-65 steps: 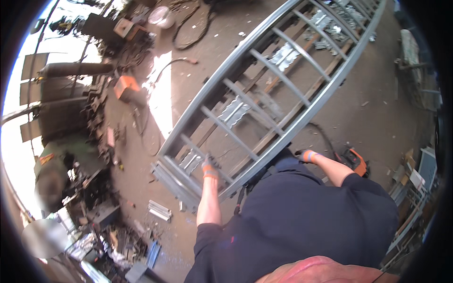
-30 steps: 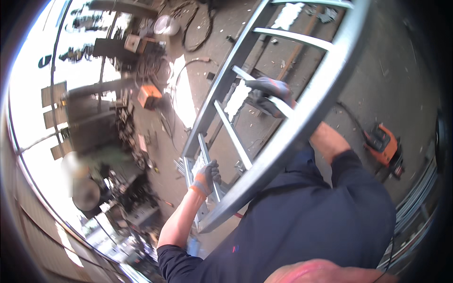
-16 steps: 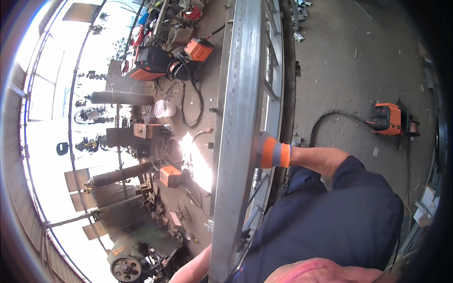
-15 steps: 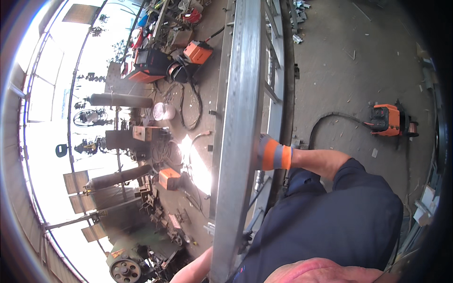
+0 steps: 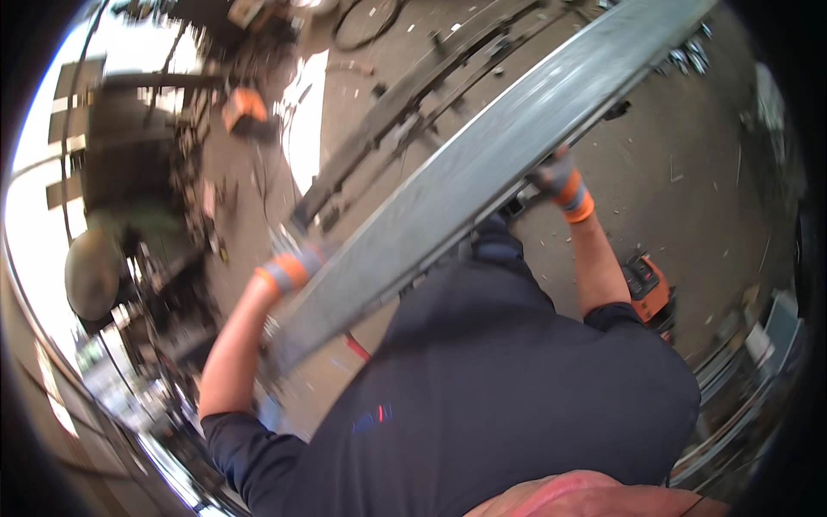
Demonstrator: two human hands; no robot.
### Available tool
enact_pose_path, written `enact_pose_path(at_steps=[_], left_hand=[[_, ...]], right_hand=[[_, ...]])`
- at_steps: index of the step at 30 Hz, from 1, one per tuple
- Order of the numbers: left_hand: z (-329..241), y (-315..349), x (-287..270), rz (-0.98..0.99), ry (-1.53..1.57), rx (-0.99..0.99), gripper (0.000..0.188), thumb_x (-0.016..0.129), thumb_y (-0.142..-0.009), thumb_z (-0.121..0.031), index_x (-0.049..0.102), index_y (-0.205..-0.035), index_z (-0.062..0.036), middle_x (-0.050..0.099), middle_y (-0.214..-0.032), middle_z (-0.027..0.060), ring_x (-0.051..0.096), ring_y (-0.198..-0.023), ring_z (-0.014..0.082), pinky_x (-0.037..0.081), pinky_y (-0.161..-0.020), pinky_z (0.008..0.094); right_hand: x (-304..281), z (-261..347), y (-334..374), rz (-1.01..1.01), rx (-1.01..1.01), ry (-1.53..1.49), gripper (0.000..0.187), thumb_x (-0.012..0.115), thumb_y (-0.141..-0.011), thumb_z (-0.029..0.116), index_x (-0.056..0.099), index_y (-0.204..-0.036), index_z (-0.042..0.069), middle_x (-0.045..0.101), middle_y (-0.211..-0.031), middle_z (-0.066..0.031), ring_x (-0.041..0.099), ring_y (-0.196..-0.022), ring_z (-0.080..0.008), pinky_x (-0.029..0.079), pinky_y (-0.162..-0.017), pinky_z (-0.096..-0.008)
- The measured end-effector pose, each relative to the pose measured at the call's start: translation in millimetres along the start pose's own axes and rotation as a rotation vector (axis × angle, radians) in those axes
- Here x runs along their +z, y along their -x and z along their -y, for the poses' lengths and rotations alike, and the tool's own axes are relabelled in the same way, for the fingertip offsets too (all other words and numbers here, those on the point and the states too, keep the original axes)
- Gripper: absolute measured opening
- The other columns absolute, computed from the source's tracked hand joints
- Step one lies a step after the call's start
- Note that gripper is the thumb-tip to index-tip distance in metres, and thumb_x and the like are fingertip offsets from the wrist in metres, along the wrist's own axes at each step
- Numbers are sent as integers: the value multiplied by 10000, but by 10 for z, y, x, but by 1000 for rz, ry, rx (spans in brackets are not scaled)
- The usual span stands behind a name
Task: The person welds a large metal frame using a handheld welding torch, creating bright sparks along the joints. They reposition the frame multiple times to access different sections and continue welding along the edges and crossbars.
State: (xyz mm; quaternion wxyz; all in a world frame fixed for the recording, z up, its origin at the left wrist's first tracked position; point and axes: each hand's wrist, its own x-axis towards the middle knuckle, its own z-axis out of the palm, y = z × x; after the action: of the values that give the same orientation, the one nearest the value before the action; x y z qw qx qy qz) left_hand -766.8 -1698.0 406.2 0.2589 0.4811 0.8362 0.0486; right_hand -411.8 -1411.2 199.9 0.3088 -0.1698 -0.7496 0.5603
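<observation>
The grey frame (image 5: 482, 164) slanted from seven to one o'clock; whether my left grip (image 5: 298, 265) or right grip (image 5: 563, 183) clamped it, I couldn't tell. Dark rails (image 5: 353, 153) lay beyond at eleven, an orange machine (image 5: 652, 295) at three.

We looked down from the left of two fisheye cameras worn on the person's head, facing steeply toward the floor (image 5: 706, 172) ahead. The dark shirt (image 5: 491, 379) sat very near us, spreading from 4 to 7 o'clock. Farther below, yet still closer than the floor, we had the long metal beam (image 5: 474, 168) running from 8 o'clock up past 1, the left hand (image 5: 297, 267) toward 9 and the right hand (image 5: 564, 188) toward 2. The orange machine (image 5: 650, 293) lay far off toward 3 o'clock, and we caught bright openings (image 5: 34, 164) at the rim between 9 and 10. Dark corners closed our wide round field, where straight edges bowed.
</observation>
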Motion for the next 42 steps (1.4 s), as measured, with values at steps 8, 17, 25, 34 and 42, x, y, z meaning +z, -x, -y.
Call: enact_pose_path(at_steps=[8,17,25,34,42], left_hand=[[-134,1801,314,-1364,429,8,638,291,-1147,-434,612,-1166,116,686,-968,223,692,-820,261,587,-806,360],[-74,1391,2706,-760,401,-435,306,586,-968,-76,697,-1250,-31,672,-1246,187,665,-1124,343,534,-985,418],[217,78,3462,-297,419,-856,733,645,-933,-546,620,-1335,66,620,-1369,320,588,-1294,450,459,-1103,495],[169,4,3401,-190,639,-990,786,634,-933,-588,619,-1327,92,680,-1264,313,638,-1210,453,486,-1068,501],[102,78,3510,-226,488,-847,652,663,-934,-505,643,-1263,58,655,-1307,273,556,-1313,427,379,-1161,516]], right_hand=[[252,-650,-247,46,167,-66,693,364,-1123,541,695,-865,-10,561,-665,-13,530,-646,-105,395,-595,-290],[579,-1083,-1188,-30,752,-145,754,571,-944,770,713,-858,34,616,-607,-52,595,-514,-170,448,-475,-302],[802,-1480,-1480,69,1037,8,704,614,-917,756,692,-874,57,599,-637,-72,572,-526,-214,426,-452,-363],[846,-1974,-1404,78,1187,-94,702,610,-930,760,658,-967,60,545,-677,-45,555,-592,-228,464,-554,-388],[698,-2385,-1344,151,1249,-131,657,582,-949,757,608,-934,100,551,-724,-54,590,-656,-244,515,-622,-374]])
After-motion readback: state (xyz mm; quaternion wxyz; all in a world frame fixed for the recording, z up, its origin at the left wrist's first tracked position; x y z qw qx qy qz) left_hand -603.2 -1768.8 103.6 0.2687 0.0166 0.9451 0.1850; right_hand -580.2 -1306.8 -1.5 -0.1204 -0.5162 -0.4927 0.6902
